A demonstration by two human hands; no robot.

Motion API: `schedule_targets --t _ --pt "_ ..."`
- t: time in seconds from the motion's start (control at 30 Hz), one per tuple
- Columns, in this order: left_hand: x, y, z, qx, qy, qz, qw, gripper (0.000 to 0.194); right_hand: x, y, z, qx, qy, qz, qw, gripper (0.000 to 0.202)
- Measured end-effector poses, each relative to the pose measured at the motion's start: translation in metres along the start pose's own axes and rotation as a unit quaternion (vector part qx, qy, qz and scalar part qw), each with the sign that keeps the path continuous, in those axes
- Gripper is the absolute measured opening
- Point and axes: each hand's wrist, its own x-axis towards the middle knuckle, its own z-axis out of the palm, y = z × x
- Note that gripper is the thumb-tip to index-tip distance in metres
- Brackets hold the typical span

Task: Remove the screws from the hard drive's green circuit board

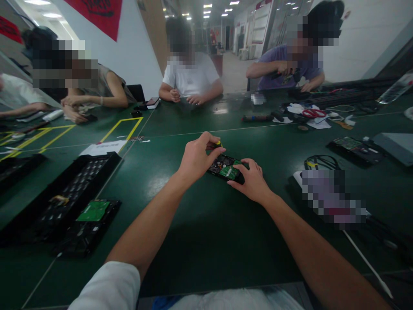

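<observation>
A black device with a green circuit board (229, 172) lies on the dark green table (206, 241), in front of me. My left hand (200, 156) is at its far left end, thumb and fingers pinched around a small yellow and black thing (218, 144), too small to name for certain. At the device's right end is my right hand (253, 180), its thumb on the near edge and its fingers on the board side, gripping the device.
At the left lie a long black tray (69, 189) and a black unit with a green board (93, 211). A pixelated object (325, 193), cables and another board unit (355, 149) are at the right. Several people sit across the table, beyond scattered parts.
</observation>
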Motion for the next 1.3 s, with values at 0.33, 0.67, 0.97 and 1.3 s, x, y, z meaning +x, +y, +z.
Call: schedule_targets --t 0.33,0.67,0.97,1.3 --pt "0.000 -0.003 0.000 0.014 -0.004 0.028 0.999 0.018 -0.001 -0.008 -0.007 -0.038 -0.005 0.015 0.999 0.060" --pt "0.003 0.001 -0.007 0.137 -0.009 0.071 0.988 0.020 0.002 -0.014 -0.010 -0.041 -0.111 0.067 0.991 0.065" --pt "-0.002 0.000 0.004 0.042 -0.025 0.076 0.996 0.019 0.002 -0.014 -0.010 -0.050 -0.114 0.063 0.990 0.064" --pt "-0.002 0.007 0.007 0.016 0.005 0.090 0.996 0.014 0.001 -0.014 -0.008 -0.052 -0.111 0.065 0.990 0.064"
